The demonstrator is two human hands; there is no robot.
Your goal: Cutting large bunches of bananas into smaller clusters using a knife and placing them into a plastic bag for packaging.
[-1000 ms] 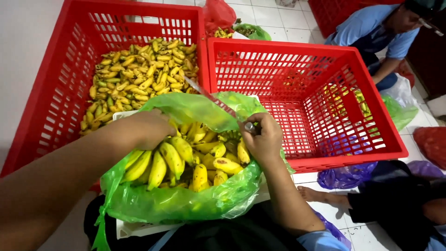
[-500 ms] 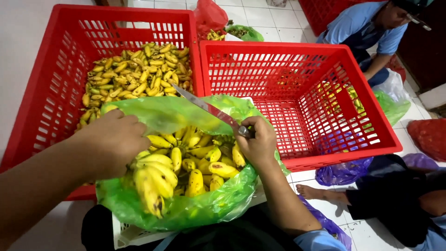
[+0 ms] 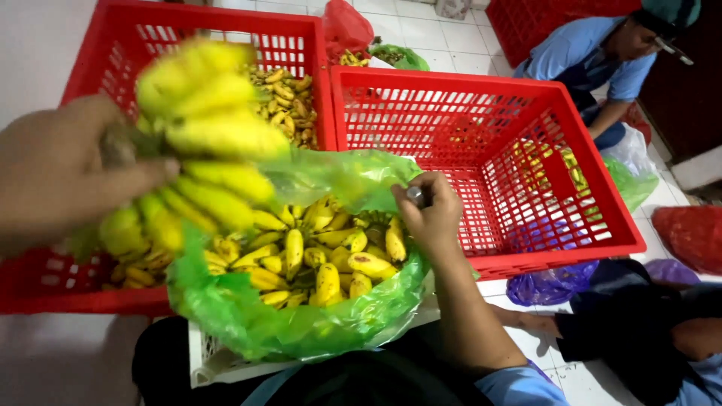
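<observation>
Now the left hand (image 3: 64, 169) has lifted a banana bunch (image 3: 207, 131).

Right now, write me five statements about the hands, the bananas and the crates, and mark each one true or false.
1. The left hand holds a bunch of bananas lifted above the green bag. True.
2. The right hand is empty and flat on the floor. False: it is closed around a thin metal-tipped tool at the bag's edge.
3. The right crate is piled high with bananas. False: it is almost empty.
4. The left crate holds loose bananas. True.
5. The green bag is empty. False: small yellow bananas fill it.
</observation>
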